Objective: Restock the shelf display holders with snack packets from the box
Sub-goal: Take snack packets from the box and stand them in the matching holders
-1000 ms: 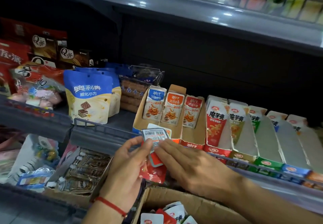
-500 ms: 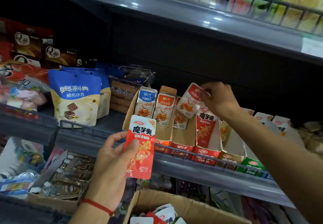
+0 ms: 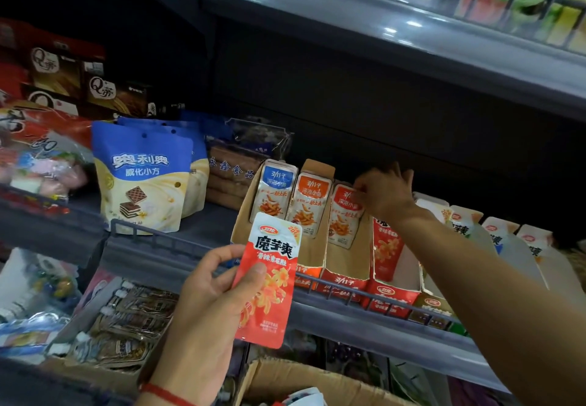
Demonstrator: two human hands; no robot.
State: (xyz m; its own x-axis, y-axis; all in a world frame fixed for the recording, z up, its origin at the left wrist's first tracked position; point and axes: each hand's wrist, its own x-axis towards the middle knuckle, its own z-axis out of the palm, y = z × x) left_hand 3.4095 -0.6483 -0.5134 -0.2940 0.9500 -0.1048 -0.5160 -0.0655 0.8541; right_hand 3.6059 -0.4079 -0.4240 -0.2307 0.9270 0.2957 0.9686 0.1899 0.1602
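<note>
Left hand: the left hand is at 6 o'clock of the view and grips a red packet; the thumb presses the packet's front, the other fingers are curled behind it. The packet stands upright, in front of the shelf rail, and is not yet in any holder.
Right hand: the right hand is at 2 o'clock, reaching to the third holder. Its fingertips pinch the top edge of an orange packet, which stands nearly upright inside that holder.
Holders to the left: the first holder shows a blue-topped packet, the second holder an orange-topped packet; each looks far from full.
Holders to the right: at 3 o'clock a red holder has a few packets, and the pale holders beyond it look almost bare.
Box: the cardboard box is at 6 o'clock, below the shelf, with more packets in it, only partly seen.
Progress: I judge the task is in an early or middle part; one packet is just being seated, one waits in the hand, many places are left.
Change: half a second ago the orange packet was tilted in the air above the third holder; now it is down in it. The left hand and its red packet have hardly changed, only a little higher in the view.
</note>
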